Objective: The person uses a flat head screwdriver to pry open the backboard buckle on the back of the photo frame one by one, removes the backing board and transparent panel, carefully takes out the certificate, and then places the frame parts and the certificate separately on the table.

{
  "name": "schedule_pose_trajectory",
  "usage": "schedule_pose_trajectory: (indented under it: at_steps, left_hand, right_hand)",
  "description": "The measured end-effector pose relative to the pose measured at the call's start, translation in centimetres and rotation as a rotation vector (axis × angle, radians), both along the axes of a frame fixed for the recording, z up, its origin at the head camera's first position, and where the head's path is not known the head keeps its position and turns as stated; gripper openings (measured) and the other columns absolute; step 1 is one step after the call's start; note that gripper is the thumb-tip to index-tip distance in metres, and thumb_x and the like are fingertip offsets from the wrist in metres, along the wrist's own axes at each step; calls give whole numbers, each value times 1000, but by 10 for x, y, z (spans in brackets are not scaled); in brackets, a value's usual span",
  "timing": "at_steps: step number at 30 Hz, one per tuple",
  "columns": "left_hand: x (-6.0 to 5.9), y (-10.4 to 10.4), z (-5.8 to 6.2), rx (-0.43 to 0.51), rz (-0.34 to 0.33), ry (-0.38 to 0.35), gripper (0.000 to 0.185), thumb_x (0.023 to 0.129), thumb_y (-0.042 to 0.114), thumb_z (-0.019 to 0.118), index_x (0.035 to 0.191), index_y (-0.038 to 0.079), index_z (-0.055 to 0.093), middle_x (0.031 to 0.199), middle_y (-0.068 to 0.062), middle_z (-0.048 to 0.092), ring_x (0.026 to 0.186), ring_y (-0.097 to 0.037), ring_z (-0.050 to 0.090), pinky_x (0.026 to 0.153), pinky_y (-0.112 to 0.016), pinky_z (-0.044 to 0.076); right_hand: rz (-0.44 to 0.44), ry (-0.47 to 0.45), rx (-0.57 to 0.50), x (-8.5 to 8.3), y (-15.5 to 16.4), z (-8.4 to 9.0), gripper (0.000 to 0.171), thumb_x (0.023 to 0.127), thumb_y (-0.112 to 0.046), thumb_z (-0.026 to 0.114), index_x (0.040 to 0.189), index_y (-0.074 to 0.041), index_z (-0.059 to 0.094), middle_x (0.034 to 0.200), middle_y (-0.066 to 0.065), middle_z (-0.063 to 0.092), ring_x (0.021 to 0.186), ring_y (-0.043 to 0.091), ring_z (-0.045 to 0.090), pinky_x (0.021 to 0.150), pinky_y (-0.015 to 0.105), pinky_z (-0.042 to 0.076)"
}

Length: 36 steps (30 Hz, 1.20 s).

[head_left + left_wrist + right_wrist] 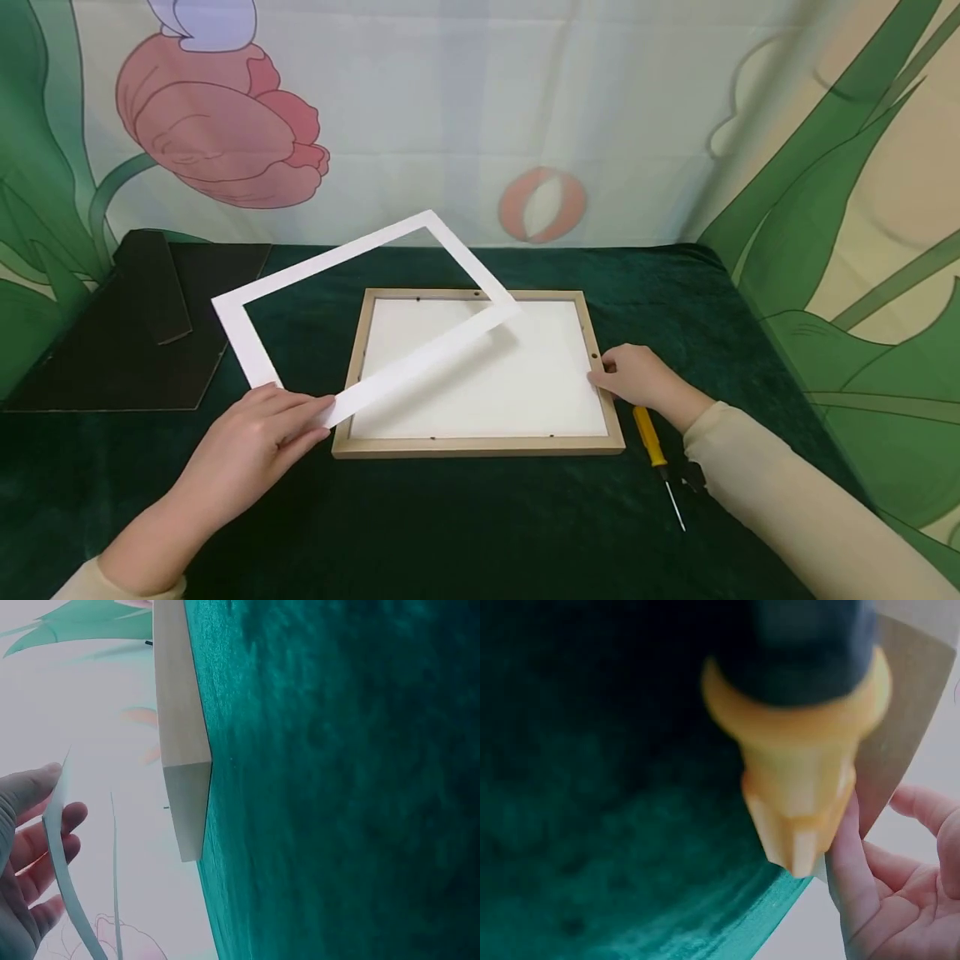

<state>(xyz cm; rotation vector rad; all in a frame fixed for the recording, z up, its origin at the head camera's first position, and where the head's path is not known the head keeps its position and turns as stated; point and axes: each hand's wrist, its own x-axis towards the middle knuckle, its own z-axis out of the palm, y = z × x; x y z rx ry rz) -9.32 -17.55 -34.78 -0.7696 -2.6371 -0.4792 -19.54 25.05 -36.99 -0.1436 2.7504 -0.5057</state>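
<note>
the left hand [251,433] holds a white card border [352,312] by its near corner, pinched between the thumb and the fingers. the border is lifted up and tilted. its near corner is low, close to the front left corner of the wooden frame [480,446], and its far corner is high in the air over the back of the table. one side of the border hangs over the left part of the frame. in the left wrist view the thin edge of the border [64,877] sits between the thumb and the fingers [45,847], and a corner of the frame [187,795] lies on the green cloth [337,787].

the wooden frame lies flat in the middle of the table, with a white sheet [510,383] inside it. the right hand [637,379] rests on the right side of the frame, with its fingers curled at the edge. in the right wrist view the fingers [855,862] touch the side of the frame [900,712].

a screwdriver with a yellow handle [651,437] lies on the green cloth [465,525] just to the right of the frame, close under the right wrist. it looks big and blurry in the right wrist view [799,772].

a black backing board [112,350] lies flat at the back left corner of the table, well apart from the frame.
</note>
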Motion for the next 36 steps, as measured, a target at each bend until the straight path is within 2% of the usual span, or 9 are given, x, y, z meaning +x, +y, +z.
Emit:
schedule_pose_trajectory:
  at_steps: [4, 6, 9, 18, 25, 31, 36]
  left_hand:
    - [0, -3, 3, 0, 57, -28, 36, 69, 23, 69, 103, 15, 63, 89, 3, 62, 76, -13, 50, 72, -35, 43]
    - [-2, -4, 4, -5, 83, -31, 35, 69, 22, 69, 103, 14, 64, 87, 1, 61, 75, -15, 51, 69, -35, 44]
    - [-7, -6, 2, -26, 135, -39, 34, 70, 21, 69, 102, 13, 64, 85, -1, 61, 71, -16, 48, 55, -30, 43]
    - [-23, -6, -14, -62, 247, -64, 32, 71, 22, 68, 100, 9, 64, 81, -7, 60, 70, -21, 51, 53, -35, 45]
    - [-37, 3, -15, -73, 280, -81, 31, 76, 24, 63, 101, 7, 63, 81, -11, 60, 68, -24, 53, 50, -35, 44]
    - [-48, 19, -19, -85, 295, -183, 30, 82, 24, 56, 105, 6, 61, 84, -11, 59, 67, -22, 52, 52, -32, 45]
    - [-52, 31, -24, -112, 270, -344, 34, 85, 16, 49, 114, -1, 52, 90, -14, 54, 69, -19, 49, 54, -29, 43]
  right_hand:
    - [-5, 3, 0, -3, 0, -1, 25, 82, -23, 52, 90, -1, 60, 61, 4, 53, 53, 16, 47, 47, 25, 40]
    - [-6, 4, -9, -4, 1, -1, 25, 81, -23, 53, 90, -1, 61, 60, 3, 53, 53, 16, 47, 47, 25, 40]
    - [-11, 4, -35, -6, 3, 0, 26, 81, -23, 54, 93, -1, 60, 61, 3, 53, 54, 17, 47, 48, 25, 40]
    - [-5, 22, -98, -9, 20, 0, 27, 80, -23, 55, 95, -1, 60, 69, 5, 54, 59, 18, 48, 51, 25, 41]
    - [2, 40, -110, -6, 36, -1, 28, 81, -25, 54, 96, -1, 59, 68, 4, 52, 59, 17, 47, 50, 26, 39]
    - [-3, 15, -85, -2, 48, 3, 31, 82, -27, 52, 97, -1, 59, 69, 5, 51, 62, 18, 46, 52, 27, 39]
    - [-32, -1, -88, -1, 56, 9, 35, 82, -28, 53, 102, 1, 57, 76, 6, 55, 65, 19, 48, 55, 27, 42]
